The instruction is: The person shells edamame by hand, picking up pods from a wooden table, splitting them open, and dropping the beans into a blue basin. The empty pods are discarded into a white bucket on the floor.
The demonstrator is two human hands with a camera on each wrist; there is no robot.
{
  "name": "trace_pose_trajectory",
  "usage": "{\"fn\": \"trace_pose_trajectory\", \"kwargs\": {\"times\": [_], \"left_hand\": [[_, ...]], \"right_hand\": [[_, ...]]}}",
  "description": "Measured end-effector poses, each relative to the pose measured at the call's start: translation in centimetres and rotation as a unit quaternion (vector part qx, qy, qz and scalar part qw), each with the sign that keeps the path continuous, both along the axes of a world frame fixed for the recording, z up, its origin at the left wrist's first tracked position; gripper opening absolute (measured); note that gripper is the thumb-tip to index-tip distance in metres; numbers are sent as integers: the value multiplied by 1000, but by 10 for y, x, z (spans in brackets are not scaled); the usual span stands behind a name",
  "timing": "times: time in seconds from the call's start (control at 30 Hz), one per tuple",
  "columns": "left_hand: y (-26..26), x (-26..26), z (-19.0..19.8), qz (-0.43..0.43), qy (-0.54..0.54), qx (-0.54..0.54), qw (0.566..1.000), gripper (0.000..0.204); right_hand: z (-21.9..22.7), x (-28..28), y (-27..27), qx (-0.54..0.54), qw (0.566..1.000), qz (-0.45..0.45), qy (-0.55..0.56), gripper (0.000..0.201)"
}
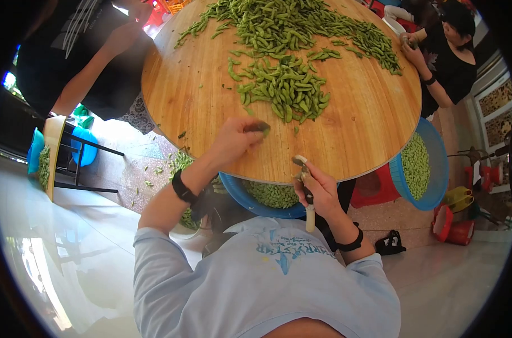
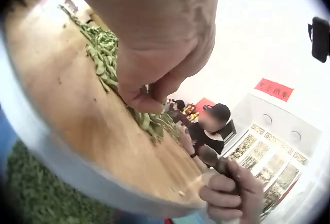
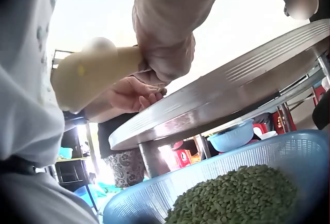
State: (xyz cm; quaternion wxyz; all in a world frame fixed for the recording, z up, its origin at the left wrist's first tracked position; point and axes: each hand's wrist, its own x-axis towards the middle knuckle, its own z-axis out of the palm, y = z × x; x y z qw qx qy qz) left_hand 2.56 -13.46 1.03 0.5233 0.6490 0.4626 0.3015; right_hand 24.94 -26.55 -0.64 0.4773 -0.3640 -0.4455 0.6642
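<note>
My left hand (image 1: 233, 141) hovers over the near part of the round table, fingers curled, with a blurred bit of green pod at the dark fingertips. Just beyond it lies a small heap of green soybean pods (image 1: 290, 90). At the table's near edge, my right hand (image 1: 323, 191) grips a tool with a pale, thick handle (image 3: 98, 74). The handle points back toward my shirt, and the fingers hide the tool's working end. A dark cover or stain shows on the right thumb (image 2: 209, 154) in the left wrist view.
A larger pod pile (image 1: 273, 25) spreads across the far side of the wooden table (image 1: 368, 124). Blue baskets of shelled beans stand below the near edge (image 3: 144, 201) and at the right (image 1: 436, 186). One person sits at the left; another (image 1: 453, 62) works at the right.
</note>
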Motion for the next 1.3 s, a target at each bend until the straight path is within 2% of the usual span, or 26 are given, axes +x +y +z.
{"fn": "trace_pose_trajectory", "kwargs": {"times": [0.03, 0.07, 0.13, 0.37, 0.57, 0.67, 0.73, 0.87, 0.93, 0.97, 1.0, 1.03, 1.07, 1.13, 1.17, 1.23, 1.3], "left_hand": [[-11, 0, 0, -19, -103, -87, 991, 17], [-24, 3, 3, -20, -103, -90, 990, 17], [-48, 13, 9, -25, -204, -120, 971, 19], [-75, 27, 8, 21, -232, -153, 960, 29], [-84, 28, 2, 23, -220, -90, 971, 30], [-86, 28, 1, 36, -275, -118, 954, 30], [-85, 27, -3, 40, -319, -128, 938, 30], [-78, 24, -7, 15, -311, -153, 938, 29], [-75, 23, -8, -27, -391, -269, 880, 28], [-75, 24, -12, -25, -392, -270, 879, 28], [-76, 28, -17, -26, -354, -235, 905, 29], [-77, 32, -20, -28, -315, -199, 928, 30], [-80, 36, -20, -28, -317, -199, 927, 30], [-87, 44, -14, -7, -232, -175, 957, 31], [-89, 48, -18, -8, -233, -177, 956, 31], [-89, 53, -25, -10, -227, -65, 972, 32], [-93, 51, -19, -4, -184, -21, 983, 30]], "right_hand": [[1, -4, 2, -4, 999, 8, 38, 40], [2, -8, 5, -6, 999, 6, 39, 40], [4, -14, 6, -15, 998, 7, 57, 42], [-1, -19, -1, -39, 994, 41, 95, 44], [-3, -22, -3, -21, 996, 37, 84, 42], [-5, -22, -2, -10, 996, 34, 86, 38], [-9, -23, -3, 52, 999, -1, 9, 34], [-11, -22, -5, 47, 998, -23, 19, 33], [-7, -17, -3, 56, 998, 5, 12, 34], [-10, -17, 1, 55, 998, 7, 11, 34], [-14, -17, 4, 239, 956, -51, -162, 35], [-17, -17, 4, 408, 847, -104, -324, 35], [-17, -17, 4, 409, 847, -103, -325, 35], [-17, -18, 0, 394, 841, -148, -340, 36], [-20, -16, -5, 392, 841, -148, -341, 36], [-28, -12, -12, 182, 936, -143, -265, 34], [-31, -14, -10, 193, 933, -167, -253, 33]]}}
